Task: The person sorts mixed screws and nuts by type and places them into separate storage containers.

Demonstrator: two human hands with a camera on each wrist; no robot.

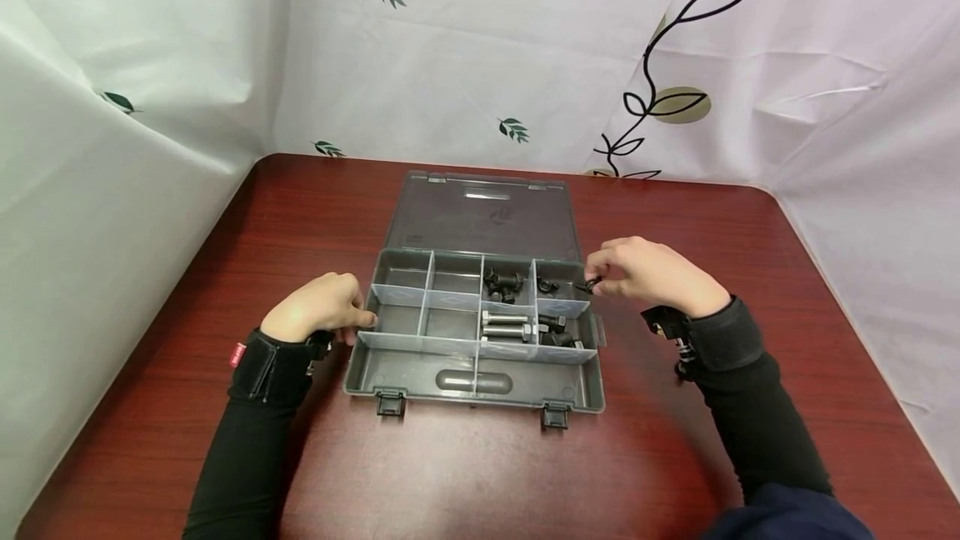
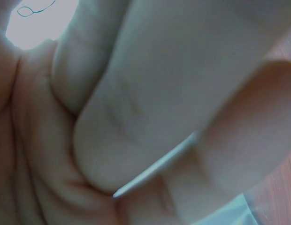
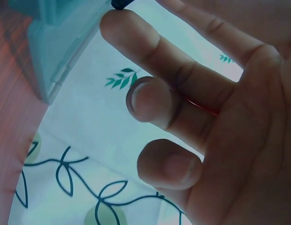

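A grey transparent compartment box [image 1: 420, 365] lies open on the table. My left hand [image 1: 318, 307] grips its left edge with curled fingers; the left wrist view shows the folded fingers [image 2: 150, 108] close up. Above the box's right end, my right hand [image 1: 652, 269] pinches a small black piece [image 1: 591, 283] between thumb and fingertip; its exact kind is too small to tell. In the right wrist view only a dark bit of that piece [image 3: 121, 3] shows at the fingertip. Black hardware [image 1: 504, 283], silver bolts [image 1: 506, 330] and black bolts [image 1: 555, 332] occupy several compartments.
The box's lid [image 1: 483, 211] is laid back behind it. Two latches, such as the left one [image 1: 390, 403], stick out at the front. The reddish-brown table [image 1: 465, 473] borders a white patterned curtain [image 1: 465, 65] at the back and sides.
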